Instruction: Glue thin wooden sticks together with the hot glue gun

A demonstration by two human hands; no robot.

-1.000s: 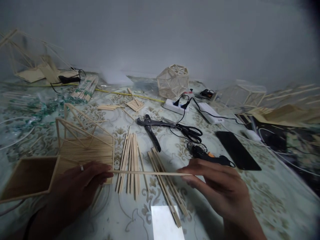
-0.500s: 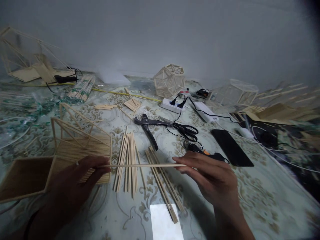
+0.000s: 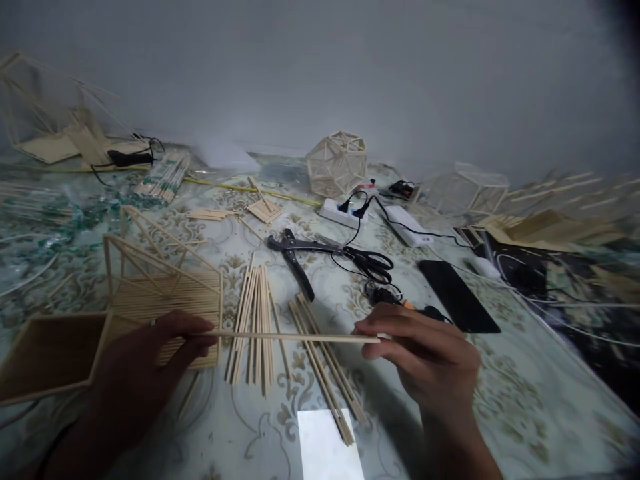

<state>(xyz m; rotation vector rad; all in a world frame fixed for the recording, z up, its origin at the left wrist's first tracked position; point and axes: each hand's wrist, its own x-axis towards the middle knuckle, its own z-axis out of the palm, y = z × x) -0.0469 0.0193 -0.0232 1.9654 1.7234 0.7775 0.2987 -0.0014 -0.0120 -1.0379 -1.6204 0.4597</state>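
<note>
A thin wooden stick (image 3: 295, 338) is held level above the table. My left hand (image 3: 170, 347) pinches its left end between thumb and fingers. My right hand (image 3: 425, 353) is closed about the right end, which shows between thumb and fingertips. Beneath the stick lies a fanned bundle of similar sticks (image 3: 257, 300), with a second, slanting group (image 3: 325, 373) to its right. Behind my left hand is a stick-built frame (image 3: 165, 287) with a slatted base, partly hidden by the fingers. A wooden box-like piece (image 3: 50, 353) adjoins it.
A dark cutting tool (image 3: 295, 260) and black-handled scissors (image 3: 370, 263) lie beyond the sticks. A black phone-like slab (image 3: 460, 297) is at right. Power strips (image 3: 345, 212) with cables and a geometric stick model (image 3: 337, 163) stand farther back. White paper (image 3: 330, 447) lies in front.
The stick's right end has dipped slightly, and my right fingers have shifted so that the tip now shows between them. My left hand has barely moved.
</note>
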